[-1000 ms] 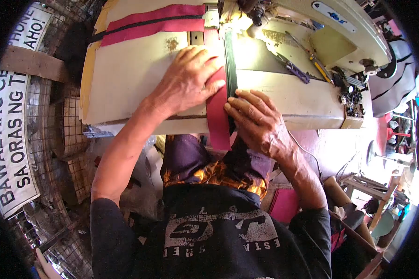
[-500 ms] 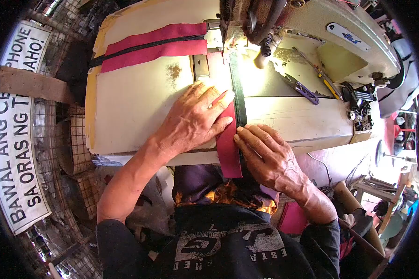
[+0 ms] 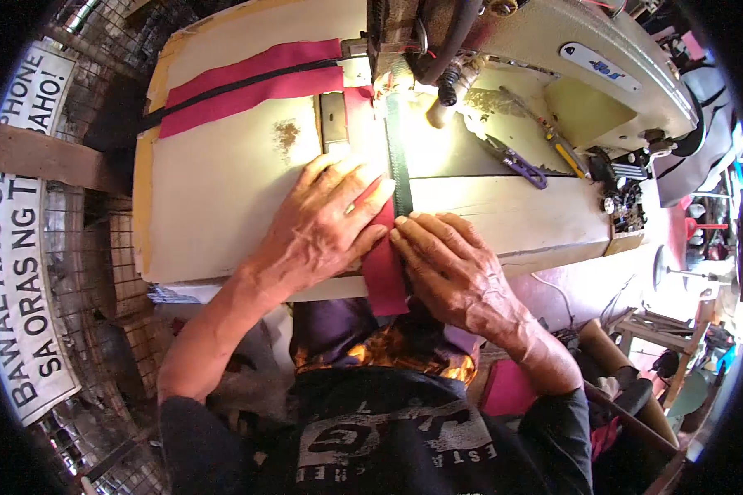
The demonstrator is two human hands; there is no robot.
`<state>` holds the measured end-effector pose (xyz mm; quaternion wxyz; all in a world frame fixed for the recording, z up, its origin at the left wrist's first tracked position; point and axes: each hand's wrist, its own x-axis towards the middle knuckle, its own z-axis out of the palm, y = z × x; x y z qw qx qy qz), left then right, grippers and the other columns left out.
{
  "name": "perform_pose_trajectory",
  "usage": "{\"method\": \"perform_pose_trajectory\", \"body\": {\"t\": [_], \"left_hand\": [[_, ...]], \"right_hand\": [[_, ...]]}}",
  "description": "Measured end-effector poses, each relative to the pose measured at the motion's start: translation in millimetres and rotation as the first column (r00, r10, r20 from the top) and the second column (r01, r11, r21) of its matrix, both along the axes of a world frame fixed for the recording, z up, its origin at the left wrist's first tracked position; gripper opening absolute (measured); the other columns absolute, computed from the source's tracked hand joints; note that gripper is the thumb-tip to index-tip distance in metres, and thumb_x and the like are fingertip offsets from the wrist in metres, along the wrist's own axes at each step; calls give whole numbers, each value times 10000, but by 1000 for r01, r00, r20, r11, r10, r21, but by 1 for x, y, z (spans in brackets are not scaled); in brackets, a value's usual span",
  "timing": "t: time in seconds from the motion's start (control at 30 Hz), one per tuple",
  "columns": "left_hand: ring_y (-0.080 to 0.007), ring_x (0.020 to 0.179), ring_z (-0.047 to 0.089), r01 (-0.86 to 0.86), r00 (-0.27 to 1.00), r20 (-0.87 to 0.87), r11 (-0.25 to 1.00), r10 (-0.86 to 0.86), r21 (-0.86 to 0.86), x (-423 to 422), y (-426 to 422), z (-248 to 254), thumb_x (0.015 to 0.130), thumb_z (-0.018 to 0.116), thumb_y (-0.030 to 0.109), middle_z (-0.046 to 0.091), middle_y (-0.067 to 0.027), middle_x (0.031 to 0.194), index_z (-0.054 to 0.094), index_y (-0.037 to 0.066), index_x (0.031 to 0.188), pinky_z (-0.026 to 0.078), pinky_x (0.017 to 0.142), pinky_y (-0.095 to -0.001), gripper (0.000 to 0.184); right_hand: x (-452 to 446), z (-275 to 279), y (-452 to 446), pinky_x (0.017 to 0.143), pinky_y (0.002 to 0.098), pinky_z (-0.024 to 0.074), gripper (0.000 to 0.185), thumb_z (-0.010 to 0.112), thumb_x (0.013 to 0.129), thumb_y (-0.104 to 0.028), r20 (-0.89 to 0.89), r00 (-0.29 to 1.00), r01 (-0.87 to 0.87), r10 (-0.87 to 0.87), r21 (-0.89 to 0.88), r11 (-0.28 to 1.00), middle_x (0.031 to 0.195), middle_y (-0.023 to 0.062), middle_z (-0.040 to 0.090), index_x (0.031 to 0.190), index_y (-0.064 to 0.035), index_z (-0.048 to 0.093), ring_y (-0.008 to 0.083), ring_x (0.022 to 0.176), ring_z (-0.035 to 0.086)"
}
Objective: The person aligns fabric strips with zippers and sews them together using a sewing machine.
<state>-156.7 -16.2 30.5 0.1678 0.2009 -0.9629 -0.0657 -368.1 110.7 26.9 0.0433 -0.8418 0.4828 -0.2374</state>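
A maroon fabric strip runs from under the sewing machine's needle area down over the table's front edge. Along its right side lies a dark zipper tape. My left hand rests flat on the strip, fingers spread, holding nothing. My right hand has its fingers bent together over the zipper tape at the strip's right edge; its thumb is not clearly visible. The sewing machine stands above both hands, its needle area washed out by bright light.
Left of the machine lies another maroon piece with a black zipper along its middle. Purple-handled snips and a yellow cutter lie on the right of the machine bed. A metal plate sits beside the strip.
The whole view has shifted, so everything appears slightly further left. Both hands keep nearly the same places on the strip and zipper tape, with little visible movement of the material.
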Motion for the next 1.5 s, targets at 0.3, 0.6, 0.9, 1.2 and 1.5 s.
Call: {"method": "perform_pose_trajectory", "body": {"t": [0.3,0.6,0.9,1.2,1.5], "left_hand": [[-363,1328,523,23,999,-26,1000,-23,-10,-5,-29,-3,920,716,290,613,-167,1364,641,49,1338,366,1172,-526,488],[-321,1360,521,27,1000,10,999,-26,-27,-6,-30,-2,936,702,245,618,-136,1380,648,58,1341,344,1190,-546,449],[-304,1387,506,-8,1000,-12,1000,8,13,-5,-29,-3,954,672,234,602,-129,1428,629,62,1379,336,1195,-535,460],[-298,1394,503,-1,1000,-16,1000,1,-2,-8,-43,-2,962,657,221,596,-136,1427,646,41,1333,329,1202,-526,412],[-376,1233,630,-552,826,-223,823,518,-133,15,-236,-3,906,763,384,684,-207,1298,687,33,1280,489,1075,-478,518]], "right_hand": [[-7,-4,-24,1125,488,431,542,618,848,-177,-33,999,10,-10,-4,1000,1368,174,608,1342,47,615,319,1312,571],[-5,-1,-42,1087,479,478,475,718,800,-61,23,997,73,-72,-39,997,1321,139,657,1270,-5,685,323,1246,621],[-9,-3,-53,1112,461,440,438,675,849,-130,-37,996,82,-84,-48,995,1348,131,648,1268,-4,666,300,1294,589],[-17,1,-60,1105,475,448,395,700,880,-121,21,992,122,-121,-67,990,1338,142,647,1266,-40,678,321,1279,597],[-107,4,-11,968,433,526,368,697,923,-10,-83,780,619,-620,-40,784,1189,165,665,1290,-37,680,338,1119,643]]}}
